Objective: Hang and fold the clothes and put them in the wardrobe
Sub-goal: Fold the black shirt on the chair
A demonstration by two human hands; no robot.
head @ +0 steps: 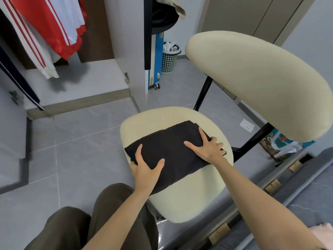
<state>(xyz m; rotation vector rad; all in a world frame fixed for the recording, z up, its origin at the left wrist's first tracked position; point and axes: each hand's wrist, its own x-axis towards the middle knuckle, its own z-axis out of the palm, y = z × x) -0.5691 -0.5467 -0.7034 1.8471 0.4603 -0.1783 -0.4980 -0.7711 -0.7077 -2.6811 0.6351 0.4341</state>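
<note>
Your olive-trousered knees (72, 228) sat lowest | folded black cloth bundle (171, 147) lay on cream padded chair seat (189, 195), long axis spanning both hands | left grip (146, 170) and right grip (207, 147) each clasped an end | open wardrobe (81, 83) lay leftward, nearer left grip

Folded garment (173, 148): matt black cloth. Chair seat (189, 199): cream napped fabric. Chair frame (202, 94): glossy black metal. Floor (81, 150): smooth grey tile.

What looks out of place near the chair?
A paper scrap lies loose on the floor by the chair, with a crumpled bag nearby. The folded garment looks tidy.
</note>
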